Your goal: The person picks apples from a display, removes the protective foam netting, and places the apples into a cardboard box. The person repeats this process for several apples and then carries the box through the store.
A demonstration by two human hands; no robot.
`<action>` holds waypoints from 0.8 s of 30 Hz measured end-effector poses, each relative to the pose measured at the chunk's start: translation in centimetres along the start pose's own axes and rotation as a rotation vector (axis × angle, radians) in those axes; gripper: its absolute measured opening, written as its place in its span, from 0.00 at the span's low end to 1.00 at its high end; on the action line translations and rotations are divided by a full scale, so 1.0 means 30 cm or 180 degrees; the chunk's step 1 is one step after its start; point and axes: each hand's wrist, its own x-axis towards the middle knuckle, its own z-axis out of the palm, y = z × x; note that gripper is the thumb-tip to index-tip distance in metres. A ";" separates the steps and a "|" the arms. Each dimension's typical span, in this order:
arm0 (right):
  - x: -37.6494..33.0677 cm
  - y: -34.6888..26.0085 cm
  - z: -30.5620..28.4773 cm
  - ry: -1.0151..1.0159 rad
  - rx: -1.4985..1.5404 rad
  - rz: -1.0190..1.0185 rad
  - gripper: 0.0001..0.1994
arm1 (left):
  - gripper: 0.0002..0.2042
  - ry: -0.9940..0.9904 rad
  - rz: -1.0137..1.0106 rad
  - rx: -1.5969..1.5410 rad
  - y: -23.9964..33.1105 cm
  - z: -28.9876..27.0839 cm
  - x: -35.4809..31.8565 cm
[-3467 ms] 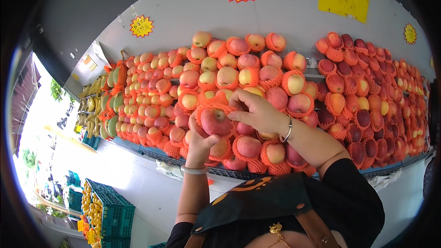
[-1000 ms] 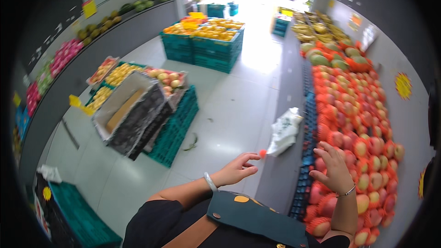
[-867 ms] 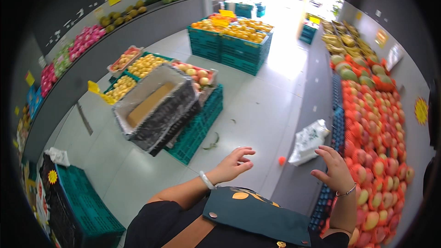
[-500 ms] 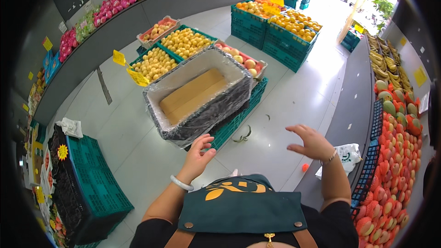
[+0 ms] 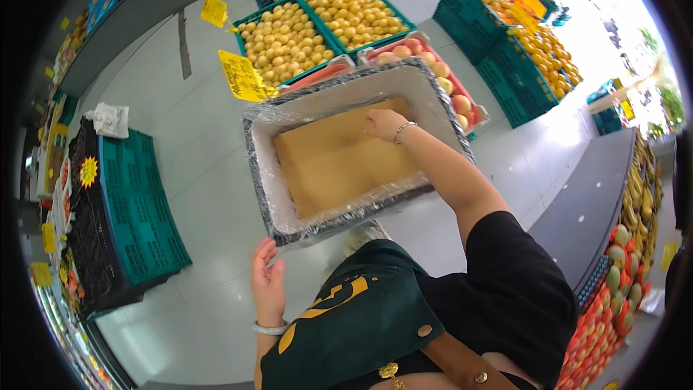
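Your right arm (image 5: 462, 180) stretches forward and inward, your right hand (image 5: 384, 124) ending it with fingers curled; your left hand (image 5: 268, 283) sits lower, nearer your body, fingers pointing upward, loosely bent.

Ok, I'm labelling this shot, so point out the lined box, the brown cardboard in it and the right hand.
Lined box (image 5: 274, 180): head view, inner left wall.
Brown cardboard (image 5: 325, 166): head view, its left half.
Right hand (image 5: 385, 124): head view, back of the hand.
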 end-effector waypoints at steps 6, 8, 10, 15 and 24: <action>0.291 0.091 0.151 0.0127 -0.0819 -0.0183 0.24 | 0.17 0.0211 -0.0024 0.0144 0.074 0.108 0.128; 0.285 0.052 0.086 -0.1093 -0.0913 -0.0730 0.24 | 0.17 0.0357 0.0001 0.0337 0.089 0.137 0.164; 0.203 -0.033 -0.015 -0.1999 -0.0876 -0.1047 0.23 | 0.17 0.0464 0.0485 0.1084 0.106 0.157 0.198; -0.041 -0.238 -0.291 -0.4037 -0.0260 -0.2055 0.27 | 0.16 0.0087 0.1512 0.2211 0.154 0.239 0.282; 0.275 -0.284 0.206 -0.2487 0.2084 0.0705 0.28 | 0.15 -0.1024 0.0882 0.2628 0.186 0.262 0.300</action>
